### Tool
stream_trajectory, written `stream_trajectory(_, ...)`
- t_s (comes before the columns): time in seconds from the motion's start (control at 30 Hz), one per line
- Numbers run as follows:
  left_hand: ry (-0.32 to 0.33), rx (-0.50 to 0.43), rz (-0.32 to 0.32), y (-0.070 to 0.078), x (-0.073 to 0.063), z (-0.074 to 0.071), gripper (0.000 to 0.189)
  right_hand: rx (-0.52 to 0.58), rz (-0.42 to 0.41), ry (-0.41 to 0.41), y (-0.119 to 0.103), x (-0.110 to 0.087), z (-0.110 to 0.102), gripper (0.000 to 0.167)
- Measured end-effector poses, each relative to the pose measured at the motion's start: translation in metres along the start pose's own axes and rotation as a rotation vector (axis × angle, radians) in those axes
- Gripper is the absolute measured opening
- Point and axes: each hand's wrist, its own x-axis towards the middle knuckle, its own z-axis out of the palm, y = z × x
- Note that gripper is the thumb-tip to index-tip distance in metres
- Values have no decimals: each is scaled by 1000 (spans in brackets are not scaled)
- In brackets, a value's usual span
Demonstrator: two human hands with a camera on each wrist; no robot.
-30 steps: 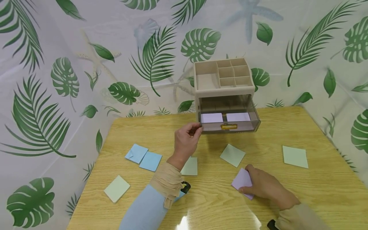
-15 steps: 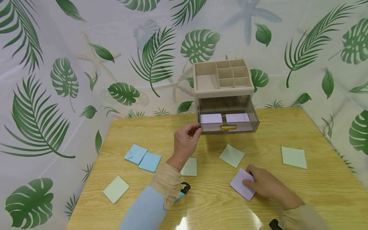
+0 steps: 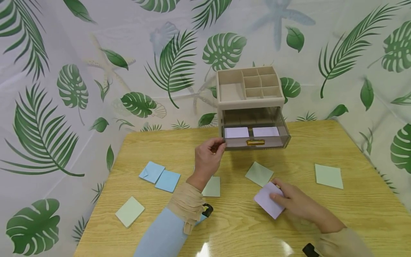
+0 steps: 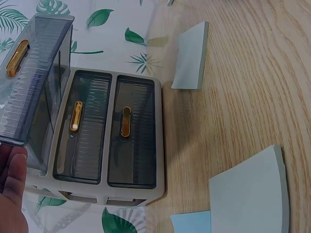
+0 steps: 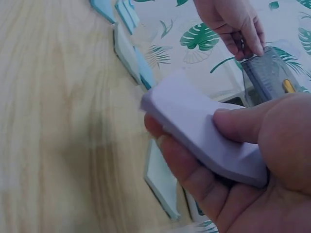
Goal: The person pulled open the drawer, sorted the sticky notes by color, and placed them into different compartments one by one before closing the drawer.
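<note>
My right hand (image 3: 297,202) grips a purple sticky note pad (image 3: 265,200), thumb on top and fingers beneath. In the right wrist view the pad (image 5: 189,121) is tilted and off the table. My left hand (image 3: 207,159) pinches the front left corner of a clear grey drawer (image 3: 234,143). That drawer is pulled out of a beige desktop organizer (image 3: 250,104) at the back. Two purple pads (image 3: 236,132) lie side by side in it. Two lower drawers (image 4: 131,160) with gold handles stand closed in the left wrist view.
Green pads lie about the wooden table: one far left (image 3: 130,212), one behind the left wrist (image 3: 212,186), one before the organizer (image 3: 258,173), one at right (image 3: 329,176). Two blue pads (image 3: 167,180) touch at left. Another blue one is mostly hidden under the left forearm.
My right hand has lifted the purple pad from the table and moved it slightly up and forward, its thumb shifting onto the top. The left hand and drawer have stayed put.
</note>
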Motion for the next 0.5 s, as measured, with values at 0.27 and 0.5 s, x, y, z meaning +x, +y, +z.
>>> stream_trajectory(0.27, 8, 3, 16, 0, 1, 0, 8, 67, -99, 126, -17, 0, -13, 18)
stream_trajectory(0.5, 6, 5, 23, 0, 0, 0, 8, -28, -120, 191, -23, 0, -20, 15)
